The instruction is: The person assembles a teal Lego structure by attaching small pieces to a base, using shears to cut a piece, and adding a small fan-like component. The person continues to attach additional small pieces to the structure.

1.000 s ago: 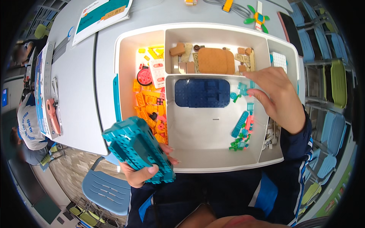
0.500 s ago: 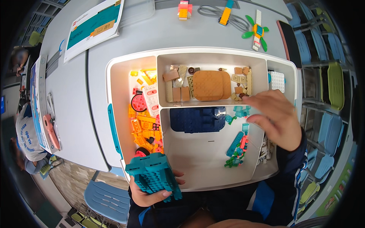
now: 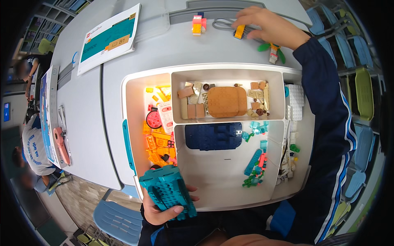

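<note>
My left hand [image 3: 162,209] is closed around a teal block of studded toy bricks [image 3: 168,190] at the tray's near left corner. At the far right of the table, my right hand [image 3: 262,24] reaches over a small yellow and blue brick piece [image 3: 239,32] joined to a grey cable [image 3: 221,24]. Its fingers are apart and curved about the piece, hiding the blue part. Close by lies a brick model with green blades [image 3: 274,53], partly covered by that hand.
A white divided tray [image 3: 230,67] holds yellow, brown, teal and white bricks, brown plates [image 3: 225,100] and a dark blue plate [image 3: 213,136]. Beyond it stand a pink and yellow brick figure [image 3: 199,25] and a booklet [image 3: 108,39]. A blue chair [image 3: 117,221] and other people are at left.
My right hand has moved from above the tray's right side to the cable piece at the far edge. My left hand keeps hold of the teal block. The view has shifted slightly.
</note>
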The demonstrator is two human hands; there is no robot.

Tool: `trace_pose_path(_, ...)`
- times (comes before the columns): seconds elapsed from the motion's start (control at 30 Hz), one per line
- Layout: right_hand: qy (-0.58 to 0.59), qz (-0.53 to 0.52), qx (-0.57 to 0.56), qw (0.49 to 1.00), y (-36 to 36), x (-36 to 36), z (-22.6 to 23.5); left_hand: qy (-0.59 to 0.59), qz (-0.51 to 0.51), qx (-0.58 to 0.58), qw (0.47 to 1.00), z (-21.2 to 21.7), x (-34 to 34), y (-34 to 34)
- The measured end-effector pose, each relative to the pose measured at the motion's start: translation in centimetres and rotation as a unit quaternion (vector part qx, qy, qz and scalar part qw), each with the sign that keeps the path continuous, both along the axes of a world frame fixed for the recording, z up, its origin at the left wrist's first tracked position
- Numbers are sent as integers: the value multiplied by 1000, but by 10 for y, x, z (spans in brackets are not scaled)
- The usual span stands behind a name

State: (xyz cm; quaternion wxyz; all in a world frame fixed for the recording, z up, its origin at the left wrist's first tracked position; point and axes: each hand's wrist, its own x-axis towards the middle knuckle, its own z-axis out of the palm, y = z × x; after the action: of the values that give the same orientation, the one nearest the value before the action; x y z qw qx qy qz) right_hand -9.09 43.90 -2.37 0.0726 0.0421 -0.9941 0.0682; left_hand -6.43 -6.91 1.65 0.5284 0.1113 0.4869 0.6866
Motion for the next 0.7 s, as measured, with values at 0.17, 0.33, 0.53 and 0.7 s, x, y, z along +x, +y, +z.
trace_pose_path(0.17,-37,44,8,998,-14,-21,-8,70,15,28,997,-9,15,4)
trace_pose_path(0.33,40,72,98,992,-7,-16,2,119,-36,-8,992,-5,17,8)
trace_pose_path(0.53,199,-5,-213,957,-28,1,50,254,-110,-103,955,16,16,41)
trace_pose_path(0.7,232,-21,-563,793,-17,23,50,237,-158,-137,949,-1,23,63)
